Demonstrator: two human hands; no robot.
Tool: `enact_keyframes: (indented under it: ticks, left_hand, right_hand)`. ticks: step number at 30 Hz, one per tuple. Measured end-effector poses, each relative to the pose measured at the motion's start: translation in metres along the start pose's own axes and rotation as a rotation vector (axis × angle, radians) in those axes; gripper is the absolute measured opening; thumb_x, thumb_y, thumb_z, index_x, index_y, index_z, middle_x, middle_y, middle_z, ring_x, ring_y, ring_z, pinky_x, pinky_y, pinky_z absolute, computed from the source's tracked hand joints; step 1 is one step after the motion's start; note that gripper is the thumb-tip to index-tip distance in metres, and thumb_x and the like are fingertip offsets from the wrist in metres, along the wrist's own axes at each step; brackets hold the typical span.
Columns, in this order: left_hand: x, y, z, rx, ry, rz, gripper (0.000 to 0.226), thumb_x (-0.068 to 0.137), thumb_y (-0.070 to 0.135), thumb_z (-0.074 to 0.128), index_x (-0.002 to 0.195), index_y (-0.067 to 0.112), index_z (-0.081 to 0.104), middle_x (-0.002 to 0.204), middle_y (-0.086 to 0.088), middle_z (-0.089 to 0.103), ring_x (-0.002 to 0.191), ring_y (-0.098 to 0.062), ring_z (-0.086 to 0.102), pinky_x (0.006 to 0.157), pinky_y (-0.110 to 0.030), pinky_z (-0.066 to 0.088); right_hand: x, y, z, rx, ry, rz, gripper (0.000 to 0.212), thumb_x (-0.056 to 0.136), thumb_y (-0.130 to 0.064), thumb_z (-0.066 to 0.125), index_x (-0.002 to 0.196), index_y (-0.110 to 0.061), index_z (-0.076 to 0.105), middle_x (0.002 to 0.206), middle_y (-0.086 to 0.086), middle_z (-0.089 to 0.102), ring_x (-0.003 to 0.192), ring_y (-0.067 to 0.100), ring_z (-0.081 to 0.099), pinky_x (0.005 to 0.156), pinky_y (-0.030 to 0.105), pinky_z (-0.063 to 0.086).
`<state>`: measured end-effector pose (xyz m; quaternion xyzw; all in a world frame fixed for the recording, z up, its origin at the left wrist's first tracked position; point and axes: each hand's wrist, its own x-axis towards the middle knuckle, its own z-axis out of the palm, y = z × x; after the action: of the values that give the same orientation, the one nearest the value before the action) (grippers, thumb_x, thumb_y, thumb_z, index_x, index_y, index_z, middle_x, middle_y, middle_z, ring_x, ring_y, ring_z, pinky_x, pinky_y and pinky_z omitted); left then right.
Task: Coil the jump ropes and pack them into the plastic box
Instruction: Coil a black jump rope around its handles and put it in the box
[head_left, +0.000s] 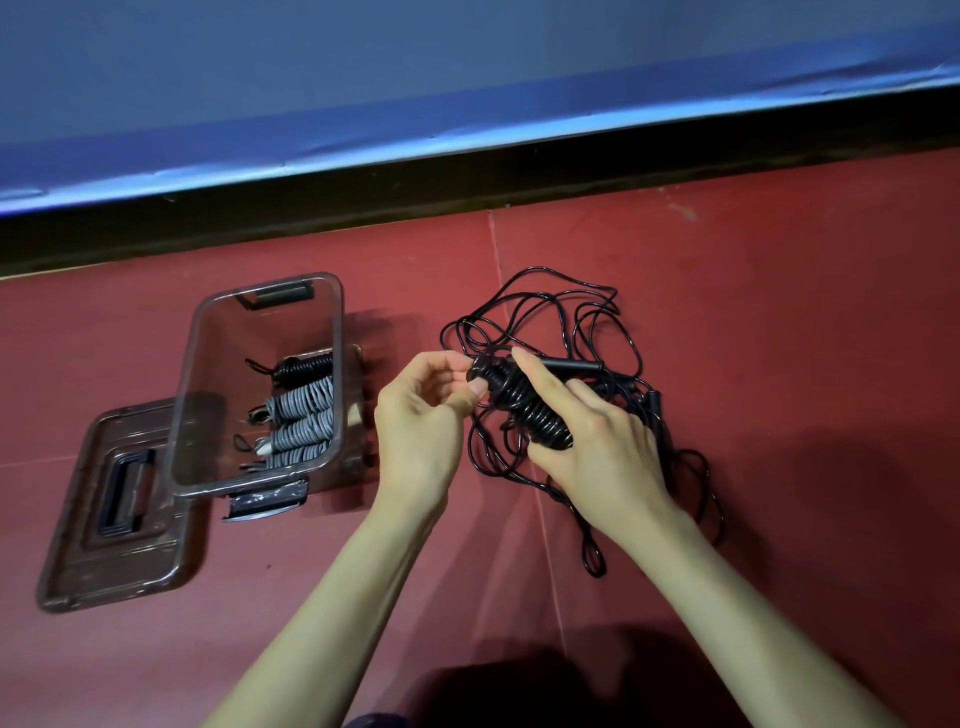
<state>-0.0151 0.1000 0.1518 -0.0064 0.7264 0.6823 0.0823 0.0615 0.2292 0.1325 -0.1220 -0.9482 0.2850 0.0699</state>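
A black jump rope wound into a tight coil (524, 408) is held above the red floor at mid-frame. My right hand (592, 441) grips the coil from the right, thumb under it and index finger along its top. My left hand (426, 415) pinches the coil's left end between thumb and fingers. Loose black rope (561, 306) lies tangled on the floor behind and under my hands, with a black handle (571, 364) poking out. The clear plastic box (208, 374) stands open to the left, holding one black coil (304, 368) and several grey coils (301, 421).
The box's brown lid (119, 504) lies flat on the floor at the box's left front corner. A black skirting strip and blue wall (467, 78) run along the back. Red floor stretches to the right of the tangle.
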Motion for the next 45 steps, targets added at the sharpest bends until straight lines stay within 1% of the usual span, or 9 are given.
enact_keyframes:
  ticks: [5, 9, 17, 24, 30, 34, 38, 41, 45]
  left_hand:
    - [0.000, 0.002, -0.003, -0.022, -0.058, 0.077, 0.032, 0.081, -0.011, 0.066, 0.094, 0.019, 0.064, 0.073, 0.010, 0.064, 0.070, -0.008, 0.051, 0.072, -0.020, 0.046]
    - [-0.005, 0.005, 0.001, -0.100, -0.089, 0.015, 0.025, 0.086, -0.011, 0.060, 0.093, 0.012, 0.064, 0.074, 0.006, 0.070, 0.072, -0.004, 0.065, 0.071, -0.014, 0.049]
    - [-0.011, 0.018, 0.002, -0.148, -0.148, -0.006, 0.017, 0.089, -0.003, 0.059, 0.091, 0.013, 0.053, 0.061, 0.010, 0.068, 0.051, 0.005, 0.055, 0.058, -0.006, 0.042]
    - [-0.006, 0.015, 0.008, -0.065, -0.147, -0.030, 0.021, 0.082, 0.002, 0.072, 0.093, 0.013, 0.058, 0.074, 0.004, 0.075, 0.072, -0.002, 0.069, 0.065, -0.008, 0.047]
    - [-0.005, 0.005, 0.005, -0.041, -0.222, -0.056, 0.023, 0.086, -0.004, 0.066, 0.092, 0.016, 0.055, 0.071, 0.003, 0.074, 0.071, -0.006, 0.070, 0.070, -0.013, 0.049]
    - [-0.006, 0.001, 0.005, -0.096, -0.169, -0.098, 0.031, 0.088, -0.009, 0.059, 0.083, 0.016, 0.042, 0.060, 0.006, 0.070, 0.054, 0.000, 0.061, 0.054, -0.008, 0.042]
    - [-0.005, -0.004, 0.003, -0.110, -0.145, -0.137, 0.044, 0.090, -0.012, 0.051, 0.071, 0.019, 0.027, 0.046, 0.014, 0.050, 0.039, 0.003, 0.044, 0.045, -0.010, 0.034]
    - [0.000, -0.014, -0.006, -0.150, -0.109, -0.161, 0.050, 0.090, -0.010, 0.052, 0.065, 0.023, 0.024, 0.052, 0.010, 0.029, 0.049, -0.006, 0.025, 0.052, -0.021, 0.022]
    - [0.000, -0.019, -0.015, -0.201, -0.115, -0.195, 0.053, 0.090, -0.009, 0.052, 0.062, 0.026, 0.023, 0.058, 0.007, 0.020, 0.062, -0.015, 0.011, 0.056, -0.029, 0.013]
  right_hand:
    - [-0.001, 0.002, 0.002, 0.140, 0.026, -0.032, 0.095, 0.077, -0.023, 0.072, 0.143, -0.062, 0.016, 0.098, -0.011, 0.057, 0.082, 0.027, 0.061, 0.071, 0.041, 0.052]
    - [-0.003, 0.008, 0.005, 0.276, 0.055, -0.043, 0.097, 0.073, -0.018, 0.074, 0.141, -0.063, 0.020, 0.122, -0.009, 0.064, 0.096, 0.022, 0.065, 0.079, 0.042, 0.053]
    - [-0.003, 0.008, 0.008, 0.219, 0.104, -0.032, 0.086, 0.077, -0.030, 0.066, 0.144, -0.058, 0.021, 0.116, -0.006, 0.065, 0.089, 0.029, 0.065, 0.075, 0.044, 0.053]
    - [-0.002, 0.014, 0.005, 0.156, 0.069, 0.026, 0.092, 0.074, -0.018, 0.073, 0.144, -0.057, 0.026, 0.115, -0.010, 0.064, 0.091, 0.024, 0.064, 0.075, 0.042, 0.053]
    - [-0.007, 0.028, 0.002, 0.390, -0.023, 0.040, 0.093, 0.069, -0.005, 0.071, 0.139, -0.056, 0.039, 0.075, -0.022, 0.060, 0.058, 0.009, 0.048, 0.066, 0.033, 0.049]
    - [-0.007, 0.020, -0.003, 0.263, -0.032, 0.032, 0.094, 0.069, -0.010, 0.069, 0.142, -0.058, 0.033, 0.067, -0.022, 0.049, 0.061, 0.006, 0.045, 0.066, 0.032, 0.047]
    - [-0.007, 0.008, -0.005, 0.154, -0.058, 0.034, 0.095, 0.076, -0.019, 0.069, 0.144, -0.061, 0.019, 0.090, -0.017, 0.053, 0.081, 0.018, 0.057, 0.077, 0.037, 0.048]
    - [-0.006, -0.004, 0.001, -0.063, -0.065, 0.043, 0.095, 0.088, -0.033, 0.065, 0.143, -0.064, -0.006, 0.115, -0.011, 0.051, 0.099, 0.030, 0.060, 0.087, 0.043, 0.045]
    - [-0.002, -0.006, 0.010, -0.004, -0.085, 0.052, 0.091, 0.087, -0.029, 0.065, 0.145, -0.062, 0.003, 0.110, -0.009, 0.054, 0.096, 0.031, 0.061, 0.082, 0.043, 0.047]
